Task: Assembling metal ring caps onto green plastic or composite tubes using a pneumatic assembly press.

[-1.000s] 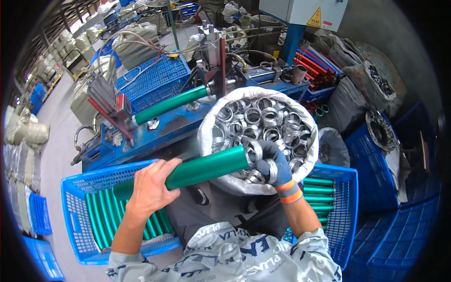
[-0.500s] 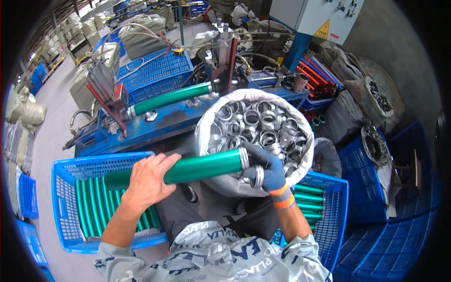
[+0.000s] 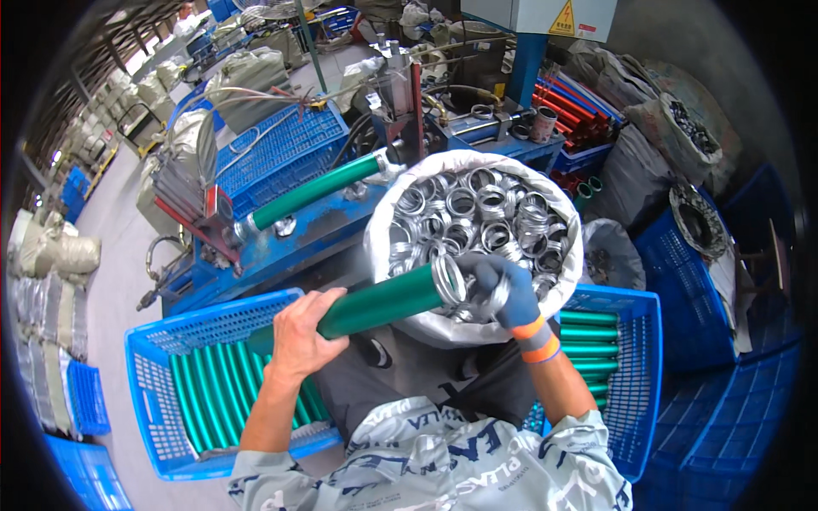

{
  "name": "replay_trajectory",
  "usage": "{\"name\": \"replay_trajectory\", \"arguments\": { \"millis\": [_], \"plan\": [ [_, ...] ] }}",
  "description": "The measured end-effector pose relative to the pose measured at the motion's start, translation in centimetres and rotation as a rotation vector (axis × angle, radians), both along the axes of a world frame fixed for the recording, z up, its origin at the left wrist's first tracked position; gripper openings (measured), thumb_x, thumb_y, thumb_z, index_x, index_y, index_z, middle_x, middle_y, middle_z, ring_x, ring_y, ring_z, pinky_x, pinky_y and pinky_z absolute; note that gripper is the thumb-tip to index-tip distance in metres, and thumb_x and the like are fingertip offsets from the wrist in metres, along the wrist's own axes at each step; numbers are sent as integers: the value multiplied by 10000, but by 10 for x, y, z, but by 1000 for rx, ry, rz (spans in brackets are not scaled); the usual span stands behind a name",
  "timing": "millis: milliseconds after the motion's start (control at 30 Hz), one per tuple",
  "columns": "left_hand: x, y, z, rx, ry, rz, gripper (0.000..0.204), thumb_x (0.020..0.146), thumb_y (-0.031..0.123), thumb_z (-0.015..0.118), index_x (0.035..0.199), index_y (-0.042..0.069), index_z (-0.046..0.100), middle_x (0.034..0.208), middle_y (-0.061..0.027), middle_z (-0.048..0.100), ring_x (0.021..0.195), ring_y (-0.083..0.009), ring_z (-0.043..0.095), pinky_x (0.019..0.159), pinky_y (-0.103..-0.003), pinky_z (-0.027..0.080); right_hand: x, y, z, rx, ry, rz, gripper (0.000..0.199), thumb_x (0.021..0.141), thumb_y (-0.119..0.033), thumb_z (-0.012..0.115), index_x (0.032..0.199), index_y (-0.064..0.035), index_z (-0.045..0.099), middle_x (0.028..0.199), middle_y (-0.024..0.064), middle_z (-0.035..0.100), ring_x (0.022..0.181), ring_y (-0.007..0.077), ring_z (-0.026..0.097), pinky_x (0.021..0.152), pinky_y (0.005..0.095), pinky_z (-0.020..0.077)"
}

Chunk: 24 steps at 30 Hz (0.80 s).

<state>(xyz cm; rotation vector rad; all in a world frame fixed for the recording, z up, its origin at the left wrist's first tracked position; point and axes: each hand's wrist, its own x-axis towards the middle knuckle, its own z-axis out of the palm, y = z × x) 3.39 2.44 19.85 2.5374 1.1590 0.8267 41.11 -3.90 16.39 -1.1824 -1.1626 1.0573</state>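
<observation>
Two hands work at one green tube [image 3: 383,302]. The tube is held over the near side of the scene, with its left end above the left crate [image 3: 156,413] and its right end above the near left part of the white sack [image 3: 443,330].

Left hand [image 3: 308,334]: bare; grasps the tube left of its middle, with the fingers wrapped over the top.

Right hand [image 3: 509,294]: gloved, with an orange and grey cuff [image 3: 537,339]; grasps a loose ring [image 3: 492,300] and is positioned just right of the tube's right end. The hand is blurred; whether its fingertips touch the end ring cannot be told.

End ring [image 3: 449,279]: metal; located at the right end of the tube.

The sack is open at the top and filled with metal rings [image 3: 494,234]. Green stock tubes [image 3: 226,392] lie side by side in the left crate. The right crate [image 3: 635,400], to the right of the sack, contains similar green pieces [image 3: 588,350].

Beyond the left crate stands a blue bench [image 3: 298,260]. A mounted tube [image 3: 319,190], also green, spans two fixtures on the bench. At the far right, red tubes [image 3: 567,106] are stacked beside a blue post [image 3: 526,72].
</observation>
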Motion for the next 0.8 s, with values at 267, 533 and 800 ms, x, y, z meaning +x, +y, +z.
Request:
{"name": "replay_trajectory", "arguments": {
  "millis": [267,533,800],
  "plan": [
    [-22,-7,5,-491,-1080,55,765,887,264,892,1520,-50,600,1271,-122,719,1132,-259,721,1038,-420,596,1,-9,-5,-255,701,-14,419,1070,-312,838,1301,28,762,1284,139,797,1160,255,786,991,422,652],
    [4,-21,-19,-763,-1665,-63,486,1126,340,774,1506,51,681,1534,-218,710,1380,-343,729,1101,-505,687,-9,-15,0,-136,313,74,499,1018,-109,879,1452,49,690,1446,145,737,1311,236,729,1176,450,578],
    [15,-27,-45,-807,-1674,49,446,1124,340,778,1461,53,721,1509,-213,741,1304,-330,786,1049,-485,717,-23,-23,7,123,500,169,972,884,5,934,1721,30,440,1604,162,639,1459,254,652,1260,431,512]
  ]
}}
